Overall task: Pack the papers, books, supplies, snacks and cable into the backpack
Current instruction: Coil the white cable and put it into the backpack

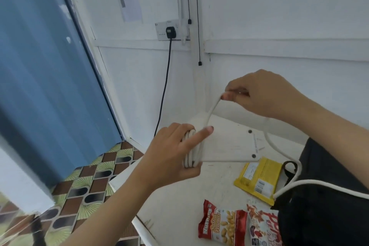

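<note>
1. Head view, risk: the cable is drawn taut between the two hands. If the pull is made too hard, the turns already wound could be dragged off the end of the white block.
2. Head view, risk: the loose length trails across the black backpack, close to its strap loop. A snag there is judged likely. The yellow packet just beside it could be swept along the tabletop.
3. Head view, left hand: its fingers are curled round the block's end, and the wound turns are clamped beneath them. The forefinger is laid straight across the block's face.
4. Head view, right hand: it is closed in a pinch on the cable, above and to the right of the left hand.
5. Head view, position: the cable runs up from the left hand to the right hand's fingertips. It reappears below the right wrist and drops to the backpack.
6. The peanut packet lies on the tabletop, not yet packed.
</note>
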The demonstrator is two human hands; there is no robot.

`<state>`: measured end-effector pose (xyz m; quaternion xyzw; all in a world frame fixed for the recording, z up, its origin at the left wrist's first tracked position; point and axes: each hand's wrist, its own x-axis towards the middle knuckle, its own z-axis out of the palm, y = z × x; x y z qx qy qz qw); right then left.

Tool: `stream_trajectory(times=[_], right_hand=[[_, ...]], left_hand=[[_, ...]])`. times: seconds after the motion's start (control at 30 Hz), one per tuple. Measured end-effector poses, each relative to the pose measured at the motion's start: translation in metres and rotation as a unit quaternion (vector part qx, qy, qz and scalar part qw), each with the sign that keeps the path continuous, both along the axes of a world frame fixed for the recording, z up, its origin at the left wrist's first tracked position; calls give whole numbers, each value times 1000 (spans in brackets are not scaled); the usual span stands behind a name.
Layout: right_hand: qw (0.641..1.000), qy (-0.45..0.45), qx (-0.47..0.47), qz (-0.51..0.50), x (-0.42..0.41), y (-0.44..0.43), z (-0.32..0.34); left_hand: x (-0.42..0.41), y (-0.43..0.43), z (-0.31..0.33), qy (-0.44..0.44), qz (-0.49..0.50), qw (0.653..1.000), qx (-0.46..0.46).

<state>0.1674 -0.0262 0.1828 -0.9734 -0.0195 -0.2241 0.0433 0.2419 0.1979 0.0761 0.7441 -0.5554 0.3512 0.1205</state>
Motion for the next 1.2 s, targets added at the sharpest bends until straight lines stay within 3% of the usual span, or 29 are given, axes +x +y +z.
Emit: stream_trajectory(times=[0.23, 0.33, 0.43, 0.6, 0.67, 0.77, 0.87, 1.03, 1.2], right_hand=[[971, 91, 199, 97, 17, 6, -54], [953, 203, 208, 91, 11, 19, -85], [939, 248, 222, 84, 6, 48, -106], [890, 363, 254, 103, -22, 75, -98], [908, 344, 223, 90, -30, 78, -86], [962, 245, 100, 70, -38, 74, -66], [982, 181, 11, 58, -48, 73, -53], [986, 150, 29, 64, -60, 85, -56], [979, 175, 59, 90, -67, 91, -66]], left_hand=[[0, 12, 16, 0, -3, 999, -51], [1, 15, 18, 27, 0, 996, -85], [0, 15, 21, 62, 23, 989, -132], [14, 20, 27, 90, 153, 973, -150], [22, 24, 24, 95, 174, 970, -138], [31, 27, 13, 83, 189, 973, -104], [34, 22, 2, 81, 190, 975, -82], [32, -2, -8, 96, 173, 978, -73], [22, -36, -10, 90, 134, 984, -79]])
